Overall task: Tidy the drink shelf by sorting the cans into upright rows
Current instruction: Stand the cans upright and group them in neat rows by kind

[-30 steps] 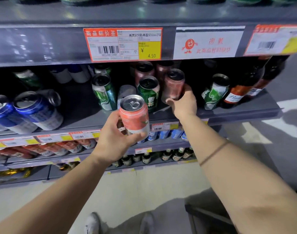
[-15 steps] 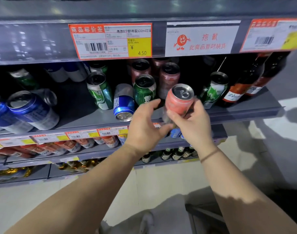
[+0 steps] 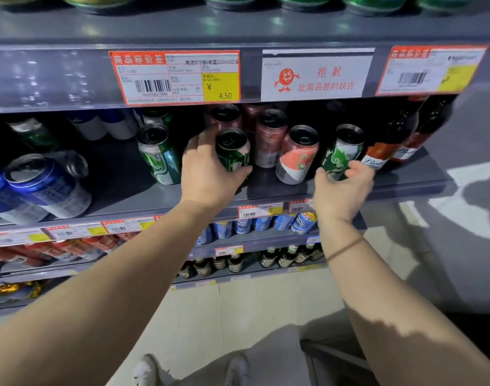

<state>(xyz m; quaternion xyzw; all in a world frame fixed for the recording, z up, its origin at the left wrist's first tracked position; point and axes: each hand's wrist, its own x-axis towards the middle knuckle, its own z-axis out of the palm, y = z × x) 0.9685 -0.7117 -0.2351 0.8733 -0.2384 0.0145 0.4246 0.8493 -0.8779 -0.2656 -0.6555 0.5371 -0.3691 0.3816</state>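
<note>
A: Item one, the dark green can (image 3: 232, 153)?
B: Aluminium cylinder, glossy print, long axis near vertical, pull-tab end up and tipped a little toward the camera. It stands on the grey metal shelf (image 3: 132, 196), front centre. The left hand (image 3: 207, 176) is wrapped round its lower left side, thumb across the base front, fingers behind

A: Item two?
B: Green-and-white can (image 3: 342, 153), same shape, upright, top leaning slightly right. The right hand (image 3: 342, 190) closes on its lower part; fingertips curl over the front, so a holding grip, though the far side of the hand is hidden

A: Between them?
B: Salmon-and-white can (image 3: 296, 157), upright, free of both hands, just beside the green-and-white one. Behind it a pinkish can (image 3: 270, 140), upright, with more pinkish tops in shadow

A: Left section?
B: Another green-and-white can (image 3: 158, 153), upright, just beside the left hand. Far left, blue-and-white cans (image 3: 47, 185), tops tilted toward the camera

A: Right end?
B: Dark glass bottles with red labels (image 3: 380, 154), leaning back

A: Shelf edge above?
B: Orange-bordered paper price tag (image 3: 175, 78) reading 4.50
</note>
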